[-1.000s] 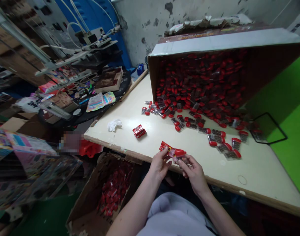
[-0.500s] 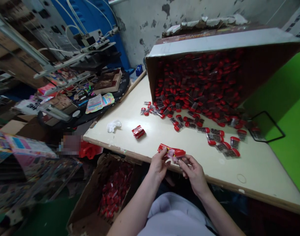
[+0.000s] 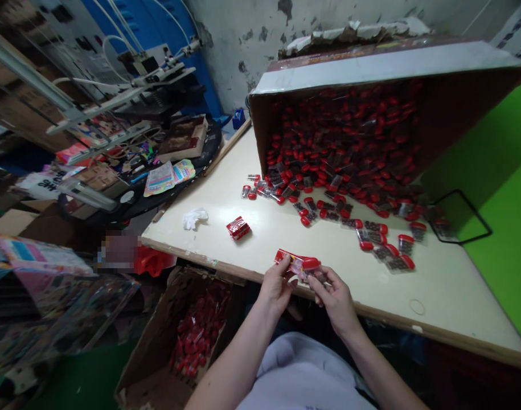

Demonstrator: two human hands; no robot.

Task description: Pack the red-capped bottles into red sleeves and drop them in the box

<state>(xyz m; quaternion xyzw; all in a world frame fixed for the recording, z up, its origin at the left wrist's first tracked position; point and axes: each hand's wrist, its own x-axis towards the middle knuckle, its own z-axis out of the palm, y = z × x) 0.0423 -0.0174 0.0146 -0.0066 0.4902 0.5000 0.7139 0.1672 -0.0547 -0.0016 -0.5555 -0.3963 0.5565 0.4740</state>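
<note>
In front of me, over the table's near edge, my left hand [image 3: 276, 285] pinches a red printed plastic wrapper [image 3: 282, 256]. My right hand [image 3: 335, 296] grips a small clear container with a red lid [image 3: 311, 263]. Its lid end lies against or inside the wrapper's right end; I cannot tell which. Fingers cover much of the container's body. A small stack of red wrappers [image 3: 238, 228] rests on the table to the left of my hands. Several more red-lidded containers with dark contents [image 3: 372, 235] lie loose beyond my right hand.
A large cardboard box [image 3: 371, 68] lies on its side on the table [image 3: 260, 228], spilling red-lidded containers. Crumpled white tissue [image 3: 195, 218], a rubber band [image 3: 417, 307] and a black wire frame [image 3: 488, 228] are there too. Below left, a carton [image 3: 144, 341] holds red packs. A machine [image 3: 144, 74] stands left.
The view has shifted slightly. Both hands keep their hold on the wrapper and container, and the red lid sits slightly closer to the wrapper.
</note>
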